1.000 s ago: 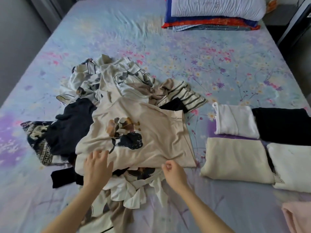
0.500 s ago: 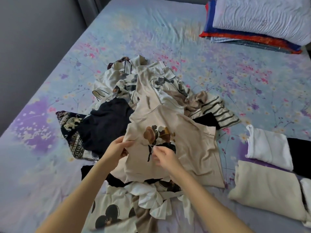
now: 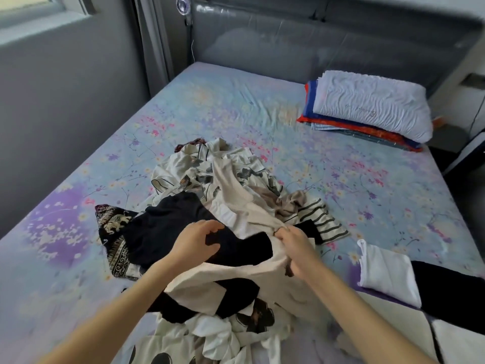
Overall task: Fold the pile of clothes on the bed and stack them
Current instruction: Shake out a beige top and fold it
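Hands: two, left hand [image 3: 195,241] and right hand [image 3: 296,248], at the pile of clothes [image 3: 236,195].
Pillow [image 3: 372,106]: one, beyond the pile.
Folded garments [image 3: 388,274]: four, right of the pile.
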The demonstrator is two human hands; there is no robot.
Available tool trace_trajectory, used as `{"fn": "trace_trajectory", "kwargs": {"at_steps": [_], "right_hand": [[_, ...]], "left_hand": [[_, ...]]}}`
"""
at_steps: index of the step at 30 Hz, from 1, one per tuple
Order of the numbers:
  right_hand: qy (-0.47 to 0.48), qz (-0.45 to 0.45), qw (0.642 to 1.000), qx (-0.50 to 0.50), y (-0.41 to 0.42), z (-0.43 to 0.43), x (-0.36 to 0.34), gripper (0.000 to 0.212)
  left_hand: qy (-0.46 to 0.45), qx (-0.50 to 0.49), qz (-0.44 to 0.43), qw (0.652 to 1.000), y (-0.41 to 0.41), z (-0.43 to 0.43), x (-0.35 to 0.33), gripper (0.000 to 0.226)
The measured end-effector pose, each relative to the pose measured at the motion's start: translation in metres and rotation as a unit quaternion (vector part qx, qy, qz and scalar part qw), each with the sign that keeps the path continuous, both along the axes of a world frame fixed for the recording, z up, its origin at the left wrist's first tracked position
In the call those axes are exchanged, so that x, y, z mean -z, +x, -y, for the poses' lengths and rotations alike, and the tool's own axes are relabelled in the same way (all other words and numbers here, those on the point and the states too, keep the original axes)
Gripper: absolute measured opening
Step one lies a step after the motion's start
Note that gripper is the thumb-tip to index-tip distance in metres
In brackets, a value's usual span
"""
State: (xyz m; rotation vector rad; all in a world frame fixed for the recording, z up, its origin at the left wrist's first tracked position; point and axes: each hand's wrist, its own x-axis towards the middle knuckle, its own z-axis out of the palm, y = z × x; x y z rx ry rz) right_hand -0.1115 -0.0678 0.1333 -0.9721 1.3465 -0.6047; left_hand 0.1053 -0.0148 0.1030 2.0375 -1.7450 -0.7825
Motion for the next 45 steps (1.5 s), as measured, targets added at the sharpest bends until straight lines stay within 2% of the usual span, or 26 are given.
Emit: {"fn": "trace_trajectory", "kwargs": {"at_steps": [2, 5, 6, 8, 11, 14, 16, 18, 20, 23, 27, 29, 33, 36, 39, 41, 43, 45], "right_hand": [[-0.029, 0.028, 0.997, -0.071, -0.023, 0.003, -0.04, 0.018], [-0.111, 0.006, 0.979, -0.173, -0.056, -0.004, -0.117, 0.015], [-0.133, 0.006, 0.971, -0.198, -0.06, -0.008, -0.138, 0.02], [-0.19, 0.009, 0.958, -0.216, -0.08, -0.021, -0.191, 0.029], [-0.252, 0.023, 0.944, -0.213, -0.108, -0.034, -0.25, 0.014], [-0.283, 0.008, 0.934, -0.216, -0.144, -0.048, -0.297, 0.011], [-0.312, -0.037, 0.925, -0.213, -0.167, -0.054, -0.312, 0.025], [-0.346, -0.091, 0.918, -0.172, -0.192, -0.062, -0.315, 0.023], [-0.366, -0.101, 0.919, -0.109, -0.217, -0.07, -0.31, 0.006], [-0.385, -0.077, 0.919, -0.039, -0.24, -0.089, -0.306, 0.021], [-0.418, -0.026, 0.908, -0.024, -0.245, -0.109, -0.309, 0.042], [-0.422, 0.014, 0.906, -0.023, -0.245, -0.113, -0.315, 0.049], [-0.361, 0.046, 0.928, -0.082, -0.244, -0.114, -0.326, 0.036], [-0.316, 0.077, 0.937, -0.125, -0.239, -0.116, -0.331, 0.034], [-0.315, 0.108, 0.927, -0.171, -0.245, -0.116, -0.331, 0.053], [-0.312, 0.043, 0.93, -0.19, -0.258, -0.115, -0.326, 0.08], [-0.3, -0.069, 0.928, -0.209, -0.268, -0.117, -0.31, 0.077], [-0.322, -0.191, 0.909, -0.183, -0.275, -0.119, -0.287, 0.07]], "left_hand": [[-0.054, 0.039, 0.06, 0.996, -0.015, 0.007, -0.019, 0.062], [-0.158, 0.082, 0.015, 0.984, -0.058, 0.017, -0.069, 0.076], [-0.171, 0.086, -0.019, 0.981, -0.069, 0.018, -0.084, 0.072], [-0.194, 0.088, -0.125, 0.969, -0.095, 0.022, -0.124, 0.045], [-0.192, 0.037, -0.323, 0.926, -0.127, 0.014, -0.181, 0.012], [-0.252, 0.023, -0.329, 0.91, -0.15, 0.005, -0.237, 0.024], [-0.282, 0.032, -0.3, 0.911, -0.156, -0.001, -0.272, 0.015], [-0.301, 0.038, -0.26, 0.917, -0.158, -0.008, -0.3, 0.02], [-0.293, 0.074, -0.235, 0.924, -0.162, -0.018, -0.319, 0.03], [-0.255, 0.137, -0.181, 0.94, -0.177, -0.033, -0.333, 0.032], [-0.253, 0.143, -0.143, 0.946, -0.179, -0.047, -0.332, 0.044], [-0.23, 0.143, -0.147, 0.951, -0.175, -0.054, -0.331, 0.047], [-0.169, 0.166, -0.169, 0.957, -0.17, -0.064, -0.333, 0.047], [-0.105, 0.202, -0.207, 0.951, -0.177, -0.073, -0.326, 0.043], [-0.106, 0.213, -0.306, 0.922, -0.19, -0.08, -0.317, 0.059], [-0.162, 0.166, -0.361, 0.903, -0.189, -0.08, -0.323, 0.058], [-0.2, 0.131, -0.374, 0.896, -0.186, -0.078, -0.333, 0.046], [-0.233, 0.136, -0.302, 0.914, -0.188, -0.076, -0.343, 0.036]]}}
